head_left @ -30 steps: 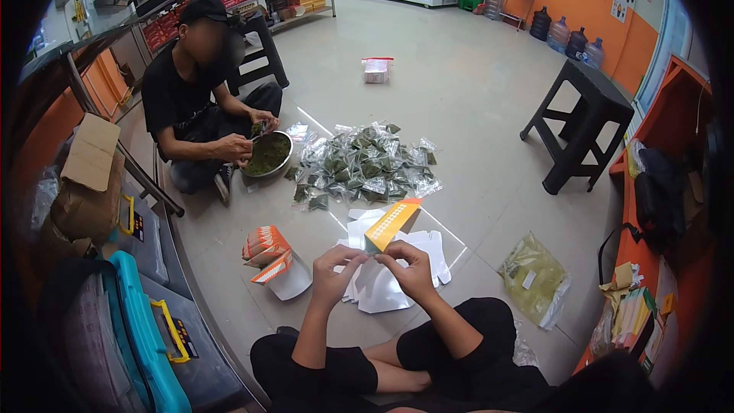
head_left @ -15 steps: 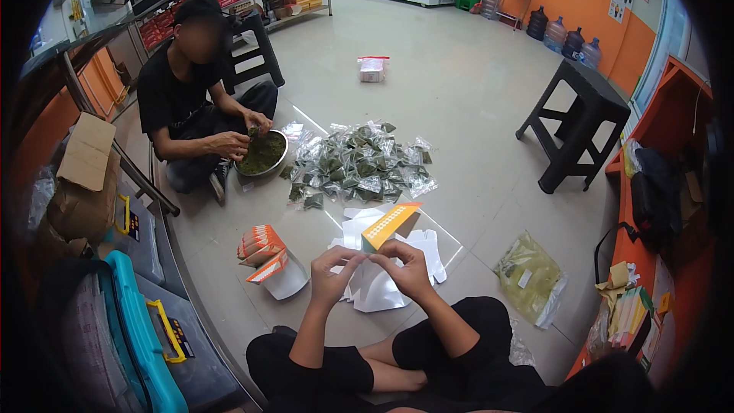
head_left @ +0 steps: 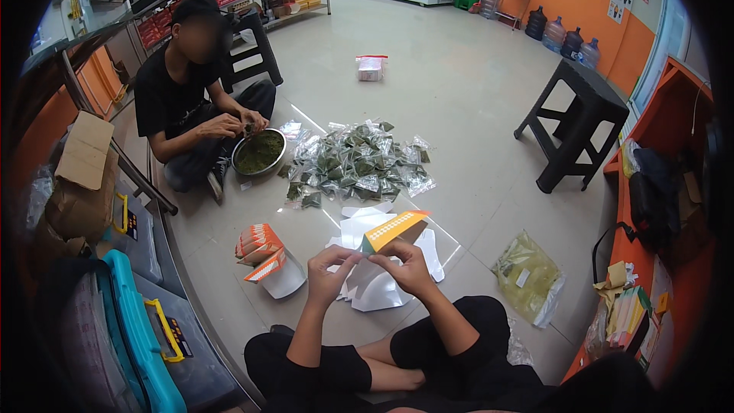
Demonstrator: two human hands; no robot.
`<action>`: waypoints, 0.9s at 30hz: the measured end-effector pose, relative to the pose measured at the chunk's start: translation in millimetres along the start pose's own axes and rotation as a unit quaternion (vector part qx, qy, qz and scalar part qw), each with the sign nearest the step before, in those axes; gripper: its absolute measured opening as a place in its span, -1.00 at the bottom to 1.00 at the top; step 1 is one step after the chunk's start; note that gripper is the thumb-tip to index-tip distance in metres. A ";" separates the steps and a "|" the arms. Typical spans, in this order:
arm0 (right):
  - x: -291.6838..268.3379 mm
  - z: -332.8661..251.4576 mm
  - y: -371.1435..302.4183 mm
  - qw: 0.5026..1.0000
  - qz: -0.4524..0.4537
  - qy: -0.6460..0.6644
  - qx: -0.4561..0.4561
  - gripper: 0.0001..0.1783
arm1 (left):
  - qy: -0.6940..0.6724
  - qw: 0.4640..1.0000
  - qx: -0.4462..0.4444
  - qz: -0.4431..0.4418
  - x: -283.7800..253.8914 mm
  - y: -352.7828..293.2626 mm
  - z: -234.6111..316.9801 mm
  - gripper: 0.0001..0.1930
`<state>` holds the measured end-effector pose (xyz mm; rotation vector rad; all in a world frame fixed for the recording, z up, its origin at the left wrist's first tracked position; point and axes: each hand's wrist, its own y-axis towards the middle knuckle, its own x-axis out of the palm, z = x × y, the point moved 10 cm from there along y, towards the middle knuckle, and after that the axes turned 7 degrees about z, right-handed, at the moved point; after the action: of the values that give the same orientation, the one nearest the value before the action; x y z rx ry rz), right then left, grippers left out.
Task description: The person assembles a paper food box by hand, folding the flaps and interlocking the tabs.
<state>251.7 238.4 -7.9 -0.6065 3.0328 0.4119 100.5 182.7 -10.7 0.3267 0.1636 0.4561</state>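
The left hand and the right hand pinch the near end of a yellow box with thumbs and fingers. The box sticks up just past the fingertips. The fingers hide some of that end. The hands and box cover parts of the white card. Farther out, shiny little bags overlap in a heap. A blue-green case gets cut off, bottom left.
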 end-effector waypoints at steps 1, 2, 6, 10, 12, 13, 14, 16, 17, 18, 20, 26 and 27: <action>-0.9 -0.9 -0.3 1.000 0.000 -0.015 -0.003 -0.82 | -0.001 1.000 -0.001 -0.001 0.7 0.2 1.4 -0.95; -1.2 -1.7 -0.8 1.000 0.000 -0.016 -0.002 -0.82 | 0.013 1.000 0.010 -0.004 1.7 0.4 6.6 -0.95; -3.6 -10.1 -1.3 0.999 0.017 -0.037 -0.030 -0.84 | 0.027 0.999 0.018 -0.012 2.0 -0.2 8.3 -0.95; -3.8 -17.2 -2.6 0.995 0.025 -0.058 -0.074 -0.87 | 0.040 0.998 0.030 -0.027 3.6 0.4 19.3 -0.95; -3.8 -14.4 -2.3 0.995 0.016 -0.061 -0.075 -0.85 | 0.050 0.998 0.036 -0.034 4.7 0.4 21.9 -0.96; -2.3 -13.8 -2.3 0.995 0.007 -0.063 -0.077 -0.83 | 0.049 0.998 0.035 -0.034 4.1 0.6 22.1 -0.96; -2.2 -13.9 -2.3 0.995 0.007 -0.064 -0.077 -0.83 | 0.049 0.998 0.034 -0.033 3.6 0.8 21.8 -0.96; -0.4 -18.5 -2.8 0.993 -0.001 -0.070 -0.097 -0.84 | 0.047 0.998 0.032 -0.033 3.4 0.5 22.5 -0.96; -0.9 -20.5 -2.5 0.993 -0.001 -0.071 -0.097 -0.84 | 0.042 0.998 0.032 -0.030 3.0 0.0 24.5 -0.94; 0.0 -24.6 -2.6 0.993 -0.011 -0.063 -0.098 -0.84 | 0.037 0.998 0.033 -0.028 2.8 -0.5 26.2 -0.93; 1.7 -32.2 -2.6 0.993 -0.022 -0.055 -0.099 -0.84 | 0.033 0.999 0.013 -0.018 0.9 -1.3 24.4 -0.93; 2.0 -34.1 -0.2 0.995 -0.029 -0.031 -0.090 -0.87 | -0.032 0.999 -0.038 -0.018 5.6 -5.4 11.0 -0.93; 0.7 -31.7 0.4 0.996 -0.023 -0.031 -0.081 -0.87 | -0.028 0.999 -0.041 -0.021 7.1 -6.4 9.5 -0.93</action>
<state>251.9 230.3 22.8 -0.6557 2.9410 0.6671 111.4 178.0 -4.6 0.2554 0.0958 0.4111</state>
